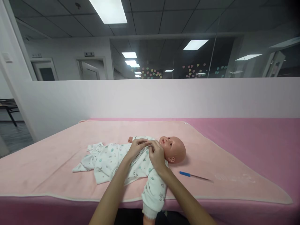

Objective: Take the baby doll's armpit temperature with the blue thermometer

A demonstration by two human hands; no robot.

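Left hand [137,148] and right hand [157,155] meet, fingers curled, over the doll [176,150]'s printed outfit [140,165] (any grip, I can't tell).

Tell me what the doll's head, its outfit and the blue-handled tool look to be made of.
Head: probably vinyl or similar plastic, with smooth, moulded features and a faint sheen.
Outfit: soft, matte fabric, perhaps cotton, by its folds and small printed motifs.
Tool handle: likely plastic, by its even, solid blue.
Tool shaft: possibly metal, thin and greyish, but too small to be sure.
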